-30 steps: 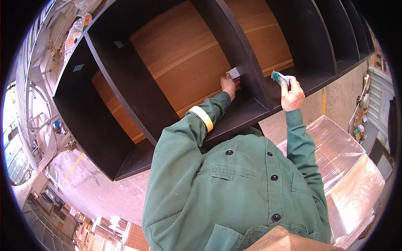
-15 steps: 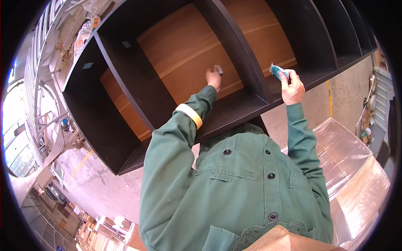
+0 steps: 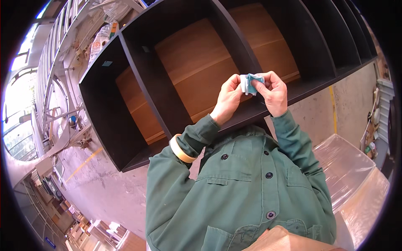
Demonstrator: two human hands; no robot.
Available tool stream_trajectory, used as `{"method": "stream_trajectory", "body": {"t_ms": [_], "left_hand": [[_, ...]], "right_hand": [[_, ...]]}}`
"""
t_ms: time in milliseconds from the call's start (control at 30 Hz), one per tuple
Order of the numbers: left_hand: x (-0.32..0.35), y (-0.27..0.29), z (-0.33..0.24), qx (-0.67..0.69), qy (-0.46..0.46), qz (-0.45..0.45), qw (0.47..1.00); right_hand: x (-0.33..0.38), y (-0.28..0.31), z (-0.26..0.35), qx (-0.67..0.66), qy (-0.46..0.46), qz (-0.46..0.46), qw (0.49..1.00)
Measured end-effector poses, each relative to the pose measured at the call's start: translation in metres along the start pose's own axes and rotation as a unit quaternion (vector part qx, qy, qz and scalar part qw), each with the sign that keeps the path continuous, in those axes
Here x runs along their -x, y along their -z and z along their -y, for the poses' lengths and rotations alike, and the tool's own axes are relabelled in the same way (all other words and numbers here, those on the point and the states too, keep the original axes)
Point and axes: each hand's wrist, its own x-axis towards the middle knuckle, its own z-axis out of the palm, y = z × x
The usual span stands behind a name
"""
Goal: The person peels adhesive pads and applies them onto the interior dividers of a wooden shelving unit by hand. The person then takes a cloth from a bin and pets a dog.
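Observation:
Both hands meet in front of the black shelf unit [image 3: 226, 29], over its front edge. My right hand [image 3: 275, 94] is closed on a small crumpled teal packet [image 3: 253, 82], thumb pressed on its face. Between the fingertips of my left hand [image 3: 228, 97] is a small whitish piece [image 3: 243, 85], held against the packet's left side. Whether the two are joined, I cannot tell. A pale yellow ring like a tape roll [image 3: 180, 149] sits around my left forearm, over the green sleeve.
The unit has several compartments with brown wood-look back panels [image 3: 201, 58]. Small pale patches [image 3: 107, 63] stick to dark inner walls. Plastic-wrapped stacked goods [image 3: 347, 163] stand at right. Metal racking [image 3: 56, 54] and a printed sack [image 3: 100, 42] are at far left.
My left hand has come out of the compartment and moved right and nearer, bringing its whitish piece to the teal packet. My right hand has moved left to meet it.

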Motion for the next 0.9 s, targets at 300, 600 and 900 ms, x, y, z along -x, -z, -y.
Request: {"method": "stream_trajectory", "body": {"t_ms": [300,600,900], "left_hand": [[0.021,0.016,-0.038,0.139,0.089,-0.038,0.986],[0.077,0.076,-0.072,-0.109,-0.08,-0.228,0.964],[0.162,0.122,-0.036,-0.188,-0.168,-0.469,0.846]], "right_hand": [[-0.005,-0.026,-0.003,0.068,0.049,0.016,0.996],[-0.031,-0.076,0.003,-0.078,-0.215,0.248,0.941],[-0.036,-0.111,-0.159,0.412,-0.205,0.597,0.657]]}}
